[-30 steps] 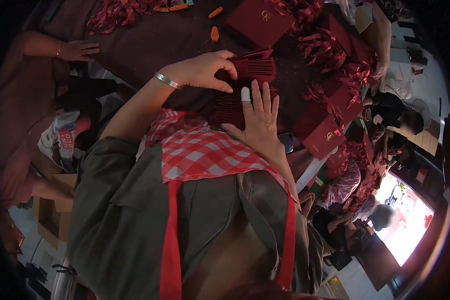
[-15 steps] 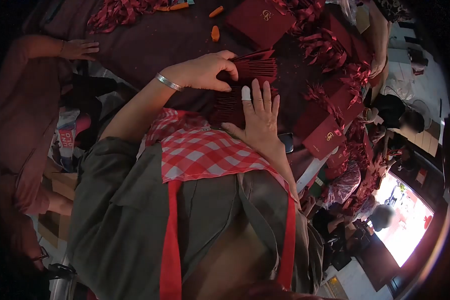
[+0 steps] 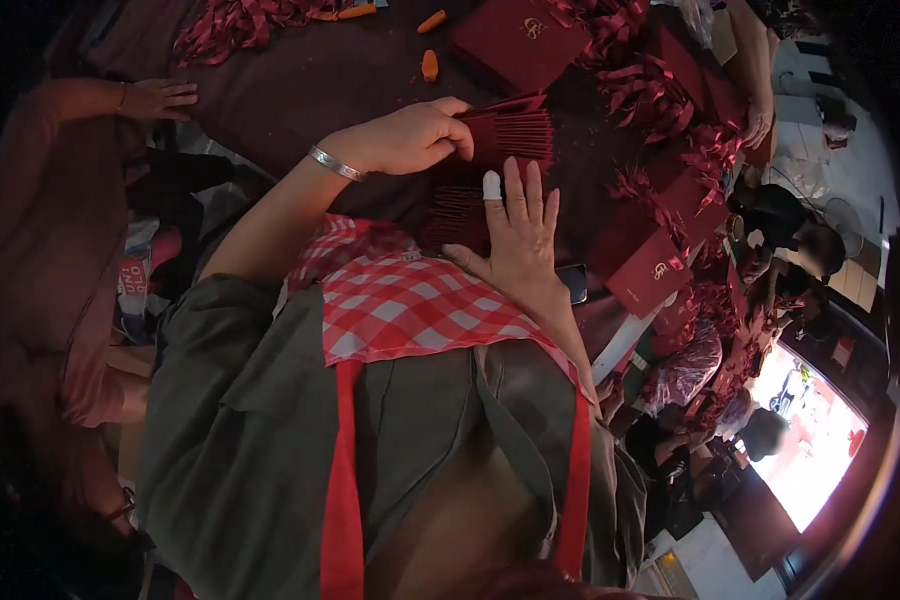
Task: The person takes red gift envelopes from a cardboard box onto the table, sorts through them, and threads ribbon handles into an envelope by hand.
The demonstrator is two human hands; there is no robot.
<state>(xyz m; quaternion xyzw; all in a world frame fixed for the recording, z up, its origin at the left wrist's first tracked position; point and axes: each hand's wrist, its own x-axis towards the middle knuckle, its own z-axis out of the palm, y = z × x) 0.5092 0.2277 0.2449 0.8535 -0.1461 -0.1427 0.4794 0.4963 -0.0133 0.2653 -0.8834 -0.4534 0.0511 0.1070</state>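
Observation:
A fanned stack of dark red folded cards [image 3: 510,135] lies on the dark cloth in front of me, its many thin edges facing right. My left hand [image 3: 410,138], with a silver bracelet on the wrist, has its fingers curled over the left side of that stack. A second dark red stack [image 3: 453,215] lies nearer to me, partly covered. My right hand [image 3: 518,235] lies flat with fingers spread against the right part of this nearer stack. One of its fingertips wears a white cover. The hand hides what is under its palm.
Dark red boxes with gold print [image 3: 520,45] and bundles of red ribbon [image 3: 245,25] lie around the table [image 3: 300,110]. Orange pieces [image 3: 430,66] sit near the far side. A phone [image 3: 573,283] is beside my right wrist. Another person's hand [image 3: 165,98] rests at the left edge.
My left thumb and fingers have drawn together at the far stack, where they were spread apart before. My right hand stays nearly where it was.

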